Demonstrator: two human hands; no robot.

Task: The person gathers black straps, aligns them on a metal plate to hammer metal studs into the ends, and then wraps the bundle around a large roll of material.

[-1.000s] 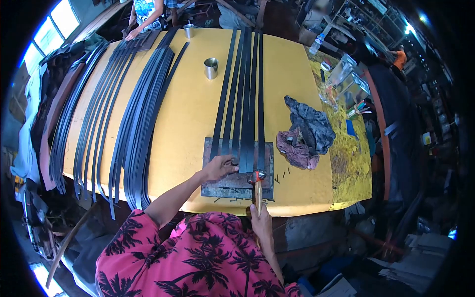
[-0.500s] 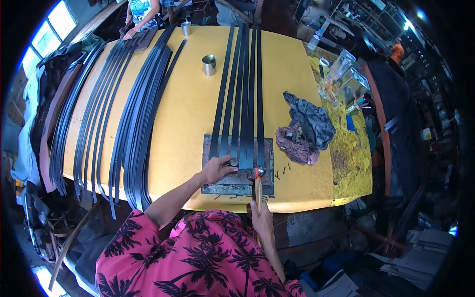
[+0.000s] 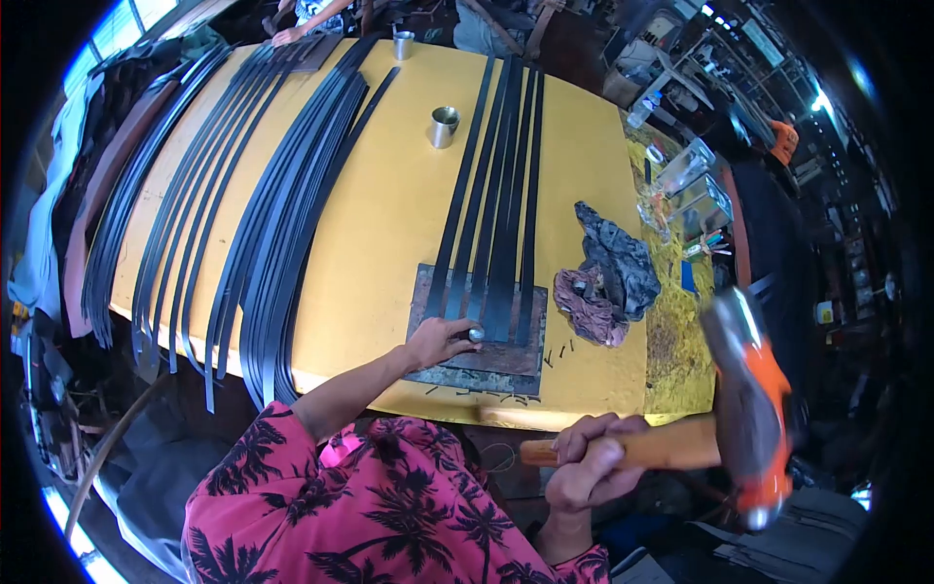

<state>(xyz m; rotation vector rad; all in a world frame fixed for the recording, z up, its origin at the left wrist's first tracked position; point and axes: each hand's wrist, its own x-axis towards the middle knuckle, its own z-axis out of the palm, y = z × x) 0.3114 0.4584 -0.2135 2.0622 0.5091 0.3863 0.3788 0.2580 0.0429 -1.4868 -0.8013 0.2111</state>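
My left hand [image 3: 443, 343] is closed around a metal punch [image 3: 476, 334], whose round shiny top shows between the fingers. It stands at the near ends of several dark leather straps [image 3: 498, 263], which lie lengthwise on a dark cutting board [image 3: 457, 372]. My right hand [image 3: 595, 462] grips the wooden handle of a hammer [image 3: 744, 399], raised close to the camera at the right. The hammer's head is steel with orange paint. Small dark offcuts [image 3: 557, 350] are scattered by the board.
More strap bundles [image 3: 282, 253] cover the table's left side. Two metal cups [image 3: 443, 127] stand further back. A crumpled dark cloth [image 3: 618, 258] lies to the right, near glass containers [image 3: 686, 170]. Another person's hand [image 3: 289, 36] is at the far left edge.
My right hand has lifted the hammer from beside the punch up and to the right, toward the camera. My left hand stays at the strap ends with the punch. The view has tilted slightly.
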